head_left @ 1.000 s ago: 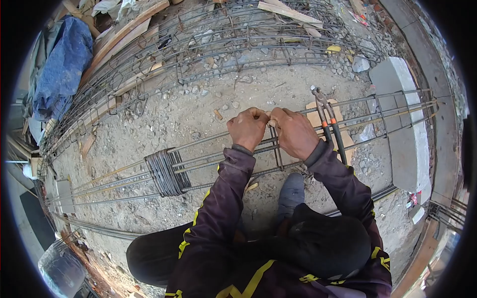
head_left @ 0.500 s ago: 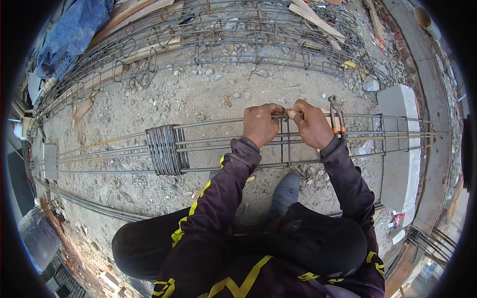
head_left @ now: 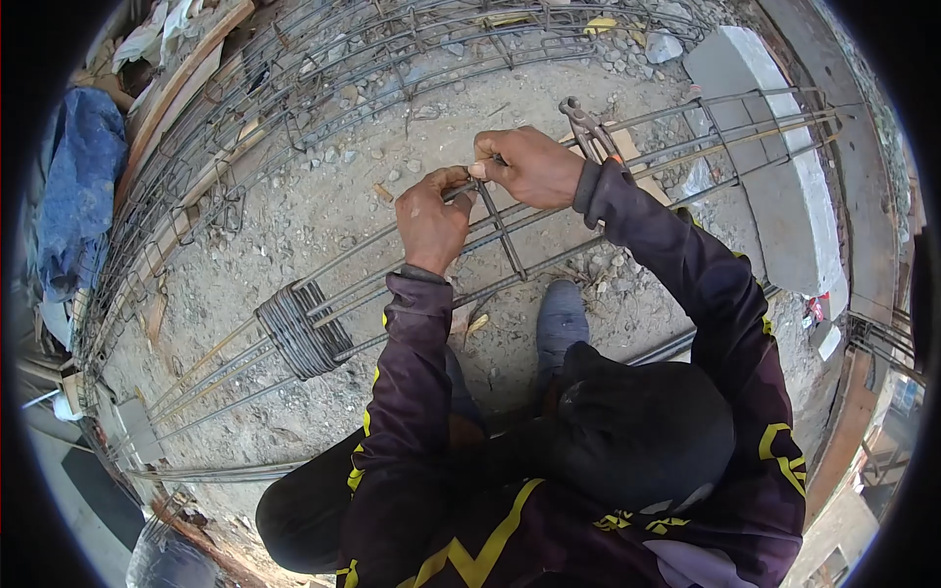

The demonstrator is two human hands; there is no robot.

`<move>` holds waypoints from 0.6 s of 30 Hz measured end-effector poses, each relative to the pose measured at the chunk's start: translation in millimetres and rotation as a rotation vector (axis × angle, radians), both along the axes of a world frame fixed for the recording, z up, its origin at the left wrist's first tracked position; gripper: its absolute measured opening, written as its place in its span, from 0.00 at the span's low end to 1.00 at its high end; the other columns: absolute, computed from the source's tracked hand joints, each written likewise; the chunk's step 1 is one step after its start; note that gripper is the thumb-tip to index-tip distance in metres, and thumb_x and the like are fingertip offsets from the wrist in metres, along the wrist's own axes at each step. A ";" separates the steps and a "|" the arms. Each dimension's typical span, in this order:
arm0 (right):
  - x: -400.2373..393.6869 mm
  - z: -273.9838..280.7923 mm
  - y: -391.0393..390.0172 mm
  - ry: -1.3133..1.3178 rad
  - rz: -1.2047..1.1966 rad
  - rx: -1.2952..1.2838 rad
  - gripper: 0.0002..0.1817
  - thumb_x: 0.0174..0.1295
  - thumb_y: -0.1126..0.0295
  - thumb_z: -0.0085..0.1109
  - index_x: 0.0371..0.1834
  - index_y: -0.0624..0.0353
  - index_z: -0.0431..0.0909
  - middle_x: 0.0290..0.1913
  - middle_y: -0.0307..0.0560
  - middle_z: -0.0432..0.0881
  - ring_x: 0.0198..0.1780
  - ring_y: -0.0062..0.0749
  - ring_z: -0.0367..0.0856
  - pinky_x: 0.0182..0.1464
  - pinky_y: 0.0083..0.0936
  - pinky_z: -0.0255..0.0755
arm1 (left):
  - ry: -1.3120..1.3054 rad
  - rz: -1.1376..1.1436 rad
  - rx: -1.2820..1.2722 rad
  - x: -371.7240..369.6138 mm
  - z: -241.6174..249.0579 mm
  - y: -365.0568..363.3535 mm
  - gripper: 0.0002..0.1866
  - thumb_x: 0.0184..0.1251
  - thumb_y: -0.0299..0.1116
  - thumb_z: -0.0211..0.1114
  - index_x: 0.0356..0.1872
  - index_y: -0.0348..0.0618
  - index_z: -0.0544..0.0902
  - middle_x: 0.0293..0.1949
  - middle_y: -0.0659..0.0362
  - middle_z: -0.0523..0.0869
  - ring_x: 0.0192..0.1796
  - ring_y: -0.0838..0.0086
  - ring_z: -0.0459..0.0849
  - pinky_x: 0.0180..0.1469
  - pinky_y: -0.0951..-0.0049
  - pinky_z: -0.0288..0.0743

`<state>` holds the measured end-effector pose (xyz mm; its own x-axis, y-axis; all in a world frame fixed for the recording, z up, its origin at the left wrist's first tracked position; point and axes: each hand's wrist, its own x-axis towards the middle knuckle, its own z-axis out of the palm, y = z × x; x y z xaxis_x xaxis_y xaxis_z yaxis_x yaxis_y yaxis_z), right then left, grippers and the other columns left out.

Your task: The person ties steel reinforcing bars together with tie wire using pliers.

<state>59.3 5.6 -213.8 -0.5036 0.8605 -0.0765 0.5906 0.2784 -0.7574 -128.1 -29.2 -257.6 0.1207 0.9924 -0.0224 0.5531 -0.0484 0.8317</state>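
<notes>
My left hand [head_left: 434,223] and my right hand [head_left: 532,169] meet at the far upper corner of a thin metal stirrup [head_left: 502,233]. Both have their fingertips pinched together there; what lies between them is too small to make out. Long steel reinforcing bars [head_left: 392,284] run through the stirrup beneath my hands. A pair of pincers [head_left: 586,125] with orange marks on the handles rests on the bars, just beyond my right wrist. To the left, a bunch of stacked stirrups [head_left: 299,331] sits around the same bars.
Concrete blocks [head_left: 784,186] support the bars at the right. Across the far side lies a finished rebar cage [head_left: 402,73]. A blue tarp [head_left: 78,186] and wooden planks [head_left: 186,83] are at the left. Stones and rubble [head_left: 392,162] cover the ground around my shoes [head_left: 562,323].
The view has turned, so the bars now slant up to the right. My hands still pinch at the same stirrup corner, with the left wrist bent differently. The pincers stay on the bars.
</notes>
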 end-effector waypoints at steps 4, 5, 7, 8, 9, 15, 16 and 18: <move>0.7 0.0 7.3 0.001 0.039 0.010 0.16 0.73 0.59 0.55 0.36 0.64 0.76 0.25 0.58 0.78 0.30 0.57 0.78 0.35 0.48 0.66 | -0.012 0.029 -0.040 0.7 5.4 -1.2 0.13 0.55 0.29 0.69 0.42 0.37 0.89 0.39 0.50 0.91 0.42 0.59 0.90 0.48 0.65 0.80; 0.0 -1.4 10.3 0.007 0.038 0.019 0.16 0.73 0.60 0.55 0.36 0.64 0.76 0.26 0.57 0.79 0.31 0.55 0.79 0.36 0.46 0.68 | -0.013 0.036 -0.034 1.0 4.0 -0.8 0.13 0.55 0.29 0.69 0.42 0.37 0.88 0.39 0.50 0.91 0.42 0.59 0.90 0.48 0.66 0.80; 0.2 -7.0 14.8 0.019 0.042 0.036 0.16 0.73 0.61 0.55 0.37 0.65 0.77 0.26 0.56 0.82 0.32 0.50 0.83 0.37 0.43 0.72 | -0.016 0.055 -0.022 0.9 -3.2 -1.6 0.12 0.56 0.30 0.69 0.41 0.37 0.88 0.39 0.51 0.91 0.42 0.59 0.90 0.49 0.66 0.80; -0.3 -9.4 18.2 0.067 0.012 -0.046 0.16 0.73 0.62 0.55 0.37 0.66 0.78 0.27 0.55 0.83 0.32 0.47 0.84 0.39 0.40 0.74 | -0.011 0.027 -0.010 -1.2 -6.0 -0.8 0.13 0.56 0.30 0.69 0.42 0.38 0.88 0.39 0.52 0.91 0.43 0.59 0.89 0.51 0.65 0.79; -0.9 -11.6 22.4 0.115 -0.018 -0.128 0.15 0.73 0.62 0.55 0.37 0.66 0.78 0.28 0.54 0.84 0.33 0.43 0.86 0.40 0.38 0.76 | -0.005 -0.001 0.002 -4.0 -8.7 0.8 0.13 0.56 0.31 0.69 0.42 0.39 0.88 0.39 0.53 0.91 0.44 0.60 0.89 0.54 0.63 0.77; -2.3 -24.7 34.2 0.302 -0.087 -0.377 0.17 0.73 0.62 0.54 0.40 0.70 0.78 0.32 0.53 0.88 0.35 0.33 0.88 0.39 0.31 0.81 | 0.101 -0.003 -0.101 5.5 6.8 -0.7 0.22 0.55 0.49 0.76 0.42 0.44 0.86 0.37 0.59 0.91 0.44 0.67 0.87 0.68 0.58 0.54; -2.4 -24.8 35.2 0.311 -0.093 -0.415 0.16 0.74 0.63 0.54 0.39 0.69 0.77 0.32 0.52 0.87 0.35 0.31 0.87 0.40 0.30 0.81 | 0.107 0.060 -0.127 11.1 7.9 -0.5 0.21 0.54 0.49 0.76 0.41 0.43 0.87 0.37 0.58 0.91 0.43 0.67 0.87 0.68 0.59 0.55; -2.0 -18.6 35.6 0.325 -0.113 -0.495 0.15 0.75 0.64 0.54 0.38 0.68 0.75 0.32 0.49 0.85 0.36 0.28 0.86 0.42 0.28 0.82 | 0.111 0.178 -0.182 20.7 10.5 -1.7 0.20 0.54 0.48 0.77 0.39 0.43 0.87 0.35 0.58 0.91 0.42 0.67 0.87 0.66 0.60 0.55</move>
